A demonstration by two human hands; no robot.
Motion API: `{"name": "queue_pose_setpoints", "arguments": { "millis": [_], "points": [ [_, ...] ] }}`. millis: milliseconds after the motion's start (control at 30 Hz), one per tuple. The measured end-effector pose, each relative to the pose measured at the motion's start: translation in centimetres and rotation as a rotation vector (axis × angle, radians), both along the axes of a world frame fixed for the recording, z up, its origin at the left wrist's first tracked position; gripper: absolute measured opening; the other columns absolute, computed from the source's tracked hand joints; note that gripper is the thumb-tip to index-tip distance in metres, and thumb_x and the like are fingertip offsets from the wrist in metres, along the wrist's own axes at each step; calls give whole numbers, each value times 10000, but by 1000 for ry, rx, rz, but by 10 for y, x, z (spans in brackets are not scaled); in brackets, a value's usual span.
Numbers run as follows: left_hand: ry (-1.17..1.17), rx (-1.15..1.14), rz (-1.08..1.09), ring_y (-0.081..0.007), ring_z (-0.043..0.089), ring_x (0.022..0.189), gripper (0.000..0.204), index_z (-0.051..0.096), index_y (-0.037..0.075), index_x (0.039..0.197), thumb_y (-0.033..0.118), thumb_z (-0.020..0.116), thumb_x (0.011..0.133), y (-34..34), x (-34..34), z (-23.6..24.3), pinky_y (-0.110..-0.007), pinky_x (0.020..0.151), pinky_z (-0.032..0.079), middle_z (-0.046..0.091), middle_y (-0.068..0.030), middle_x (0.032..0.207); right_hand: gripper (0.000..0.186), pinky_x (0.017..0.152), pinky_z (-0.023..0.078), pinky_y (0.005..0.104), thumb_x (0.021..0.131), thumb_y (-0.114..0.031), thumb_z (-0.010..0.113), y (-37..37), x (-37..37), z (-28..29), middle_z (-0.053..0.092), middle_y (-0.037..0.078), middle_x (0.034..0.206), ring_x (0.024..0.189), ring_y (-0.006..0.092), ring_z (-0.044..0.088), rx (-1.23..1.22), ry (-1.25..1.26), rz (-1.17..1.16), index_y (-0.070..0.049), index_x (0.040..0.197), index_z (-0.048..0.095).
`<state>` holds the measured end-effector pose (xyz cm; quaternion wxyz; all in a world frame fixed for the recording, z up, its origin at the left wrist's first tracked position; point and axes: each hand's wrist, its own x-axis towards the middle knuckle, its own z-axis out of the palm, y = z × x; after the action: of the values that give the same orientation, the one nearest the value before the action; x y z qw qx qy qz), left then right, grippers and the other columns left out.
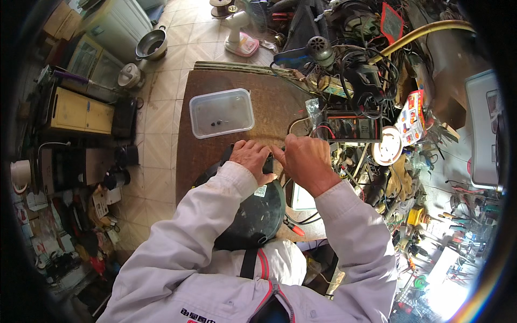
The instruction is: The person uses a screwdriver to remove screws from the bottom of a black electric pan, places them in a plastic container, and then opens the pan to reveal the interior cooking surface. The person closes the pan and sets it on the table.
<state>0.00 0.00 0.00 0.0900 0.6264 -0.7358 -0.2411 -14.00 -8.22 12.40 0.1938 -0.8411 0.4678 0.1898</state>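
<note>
A round black appliance base [258,212] lies upside down on the brown workbench [269,102], close to my body. My left hand [250,157] rests on its far edge, fingers curled on a small black part there. My right hand [304,159] is beside it, fingertips pinching at the same spot; what they hold is hidden by the fingers. Thin wires run from that spot toward a black multimeter [353,127]. A red probe tip [295,229] lies by the base's right side.
A clear plastic tray [222,112] with a few small dark screws sits on the bench ahead of my left hand. A tangle of cables and tools [361,70] crowds the right and back. Appliances and a cream cabinet [78,113] stand on the tiled floor to the left.
</note>
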Motion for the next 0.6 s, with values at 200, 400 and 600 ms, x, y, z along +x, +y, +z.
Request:
{"name": "queue_pose_setpoints", "arguments": {
  "millis": [200, 400, 600],
  "points": [
    [-67, -91, 18, -258, 586, 1186, 626, 660, 101, 1173, 471, 833, 699, 4, 27, 2, -421, 1054, 372, 681, -77, 1183, 406, 582, 530, 507, 940, -424, 688, 8, 1, -52, 681, 177, 689, 641, 398, 685, -360, -649, 72, -42, 814, 633],
    [-27, -96, 24, -298, 601, 1151, 637, 656, 86, 1103, 486, 863, 652, 4, 17, -1, -427, 1054, 383, 680, -99, 1146, 421, 597, 538, 515, 955, -431, 674, 8, -2, -25, 683, 190, 690, 649, 406, 690, -190, -245, -36, -28, 840, 634],
    [-12, -88, -2, -308, 596, 1173, 691, 638, 79, 1152, 498, 872, 655, 2, 6, -3, -438, 1068, 384, 676, -106, 1160, 429, 632, 543, 519, 969, -431, 661, 2, -24, -24, 684, 219, 739, 706, 415, 698, -141, -277, -5, -16, 885, 596]
  ]
}}
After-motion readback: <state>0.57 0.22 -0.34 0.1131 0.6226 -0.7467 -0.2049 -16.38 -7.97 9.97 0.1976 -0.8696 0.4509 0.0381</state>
